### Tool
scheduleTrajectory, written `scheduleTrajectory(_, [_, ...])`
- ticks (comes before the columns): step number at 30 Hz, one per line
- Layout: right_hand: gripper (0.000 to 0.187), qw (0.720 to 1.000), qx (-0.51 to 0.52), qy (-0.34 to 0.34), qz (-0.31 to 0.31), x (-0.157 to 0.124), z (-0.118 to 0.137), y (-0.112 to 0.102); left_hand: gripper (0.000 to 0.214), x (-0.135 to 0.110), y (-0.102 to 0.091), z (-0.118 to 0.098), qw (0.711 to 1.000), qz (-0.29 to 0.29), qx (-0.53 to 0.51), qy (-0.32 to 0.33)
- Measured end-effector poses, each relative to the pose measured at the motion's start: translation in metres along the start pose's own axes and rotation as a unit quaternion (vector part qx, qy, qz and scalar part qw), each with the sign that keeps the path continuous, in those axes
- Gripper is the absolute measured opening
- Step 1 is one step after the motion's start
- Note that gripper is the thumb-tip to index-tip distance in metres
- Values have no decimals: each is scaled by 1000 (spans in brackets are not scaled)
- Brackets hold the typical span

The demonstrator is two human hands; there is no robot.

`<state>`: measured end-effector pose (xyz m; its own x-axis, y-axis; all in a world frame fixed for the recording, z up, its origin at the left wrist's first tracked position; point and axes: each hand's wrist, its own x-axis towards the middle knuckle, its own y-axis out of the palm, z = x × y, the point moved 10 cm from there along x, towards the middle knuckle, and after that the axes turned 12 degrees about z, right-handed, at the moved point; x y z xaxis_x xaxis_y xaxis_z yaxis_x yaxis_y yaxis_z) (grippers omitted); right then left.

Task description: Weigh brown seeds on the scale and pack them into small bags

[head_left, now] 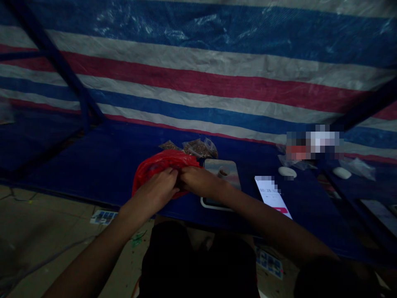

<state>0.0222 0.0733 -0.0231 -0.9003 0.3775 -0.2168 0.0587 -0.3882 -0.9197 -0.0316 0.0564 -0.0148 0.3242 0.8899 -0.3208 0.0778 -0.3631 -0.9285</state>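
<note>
A red plastic bag (pixel 155 164) lies on the dark blue table surface (pixel 108 165) in front of me. My left hand (pixel 161 186) is closed on the bag's near edge, fingers curled into the plastic. My right hand (pixel 195 179) meets it from the right, fingers pinched on the same bag. Just right of my hands sits a small flat scale (pixel 226 174) with a tiny cup (pixel 223 171) on its platform. Behind the bag lie small clear packets of brown material (pixel 195 147).
A phone with a lit screen (pixel 273 196) lies right of the scale. Two white oval objects (pixel 287 171) (pixel 341 172) and clear plastic (pixel 359 166) sit further right. A striped tarp (pixel 198 82) hangs behind. Papers litter the floor (pixel 46 223).
</note>
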Motion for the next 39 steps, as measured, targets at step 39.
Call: scheduleTrajectory(39, [22,984,-80,151,52,-111,-67,-68,24,17,-10,2,992,-57,-76,85])
